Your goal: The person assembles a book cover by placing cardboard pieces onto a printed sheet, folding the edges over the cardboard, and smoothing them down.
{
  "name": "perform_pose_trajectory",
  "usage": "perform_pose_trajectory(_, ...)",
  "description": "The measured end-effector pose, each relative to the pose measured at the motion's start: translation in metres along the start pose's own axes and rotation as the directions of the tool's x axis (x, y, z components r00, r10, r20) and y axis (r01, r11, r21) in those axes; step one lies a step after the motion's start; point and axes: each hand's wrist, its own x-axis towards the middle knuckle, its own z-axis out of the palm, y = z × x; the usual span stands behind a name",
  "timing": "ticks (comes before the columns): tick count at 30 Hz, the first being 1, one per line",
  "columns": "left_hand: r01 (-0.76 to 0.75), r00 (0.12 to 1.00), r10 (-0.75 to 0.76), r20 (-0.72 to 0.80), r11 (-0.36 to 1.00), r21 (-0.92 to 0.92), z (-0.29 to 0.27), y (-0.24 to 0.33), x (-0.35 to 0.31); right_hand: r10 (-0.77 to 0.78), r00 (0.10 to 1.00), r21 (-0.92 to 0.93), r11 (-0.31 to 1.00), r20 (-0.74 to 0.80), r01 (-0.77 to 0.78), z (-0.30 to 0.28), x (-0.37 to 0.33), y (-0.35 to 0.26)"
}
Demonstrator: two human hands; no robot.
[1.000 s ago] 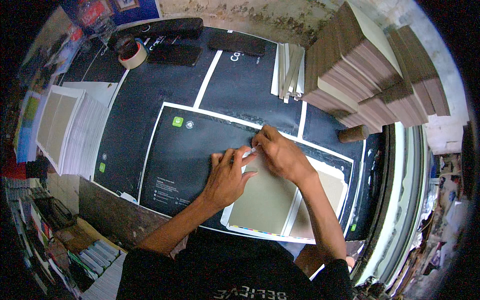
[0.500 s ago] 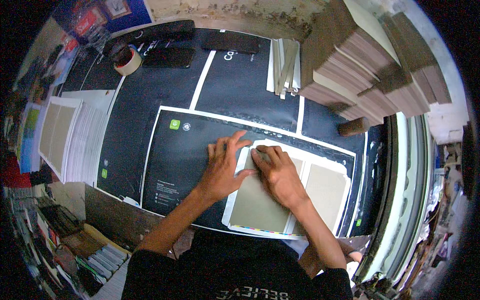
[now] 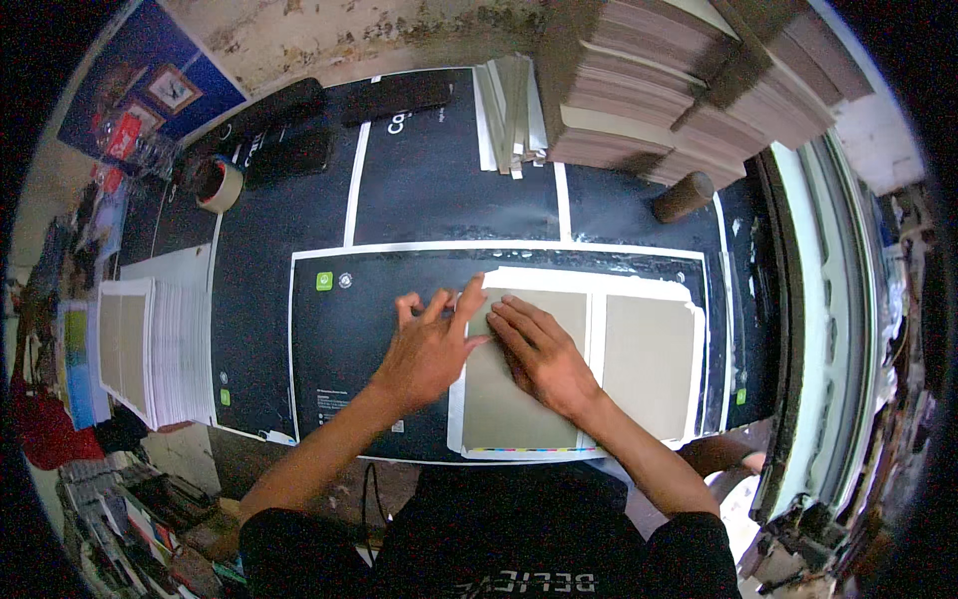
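Note:
A white paper sheet (image 3: pixel 591 349) lies on the dark table covering, with two grey-beige boards on it side by side and a narrow white gap between them. Flat on the upper part of the left board (image 3: pixel 529 414) rests my right hand (image 3: pixel 544 357), its fingers stretched out and holding nothing. The right board (image 3: pixel 649 369) is uncovered. My left hand (image 3: pixel 427 344) is at the sheet's left edge, fingers spread and bent, index fingertip by the upper left corner. Whether that fingertip touches the paper is unclear. A strip of small coloured marks runs along the sheet's near edge.
Tall stacks of grey board (image 3: pixel 649 110) stand at the back right, beside a brown cylinder (image 3: pixel 685 197) and a bundle of board strips (image 3: pixel 514 115). At the left is a pile of board-faced sheets (image 3: pixel 165 349). A tape roll (image 3: pixel 222 188) sits at the back left.
My right hand has moved from the left board's top edge slightly down onto its face and flattened. My left hand stays by the sheet's left edge. The whole view has turned a little.

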Motion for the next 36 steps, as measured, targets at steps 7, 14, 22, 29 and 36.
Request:
perform_pose_trajectory(7,-0.06,0.966,-0.022,-0.257,0.95,-0.307,-0.011,-0.002,0.002,-0.036,0.998,-0.071,0.997,-0.058,0.032,-0.003,-0.001,-0.002)
perform_pose_trajectory(14,0.203,0.937,-0.285,-0.202,0.914,-0.351,-0.015,0.007,0.036,0.16,0.979,0.144,0.979,-0.127,-0.142,-0.026,-0.009,0.002)
perform_pose_trajectory(22,0.272,0.924,-0.349,-0.157,0.888,-0.37,-0.013,0.027,0.046,0.561,0.828,0.079,0.826,-0.018,-0.558,-0.118,-0.077,0.027)
perform_pose_trajectory(29,0.178,0.972,-0.232,-0.047,0.847,-0.501,-0.018,0.018,0.068,0.544,0.839,-0.031,0.839,0.034,-0.543,-0.118,-0.075,0.023)
perform_pose_trajectory(36,-0.048,0.993,0.082,0.087,0.939,-0.342,-0.025,0.038,0.106,0.374,0.927,-0.276,0.896,0.04,-0.349,-0.125,-0.032,0.056)
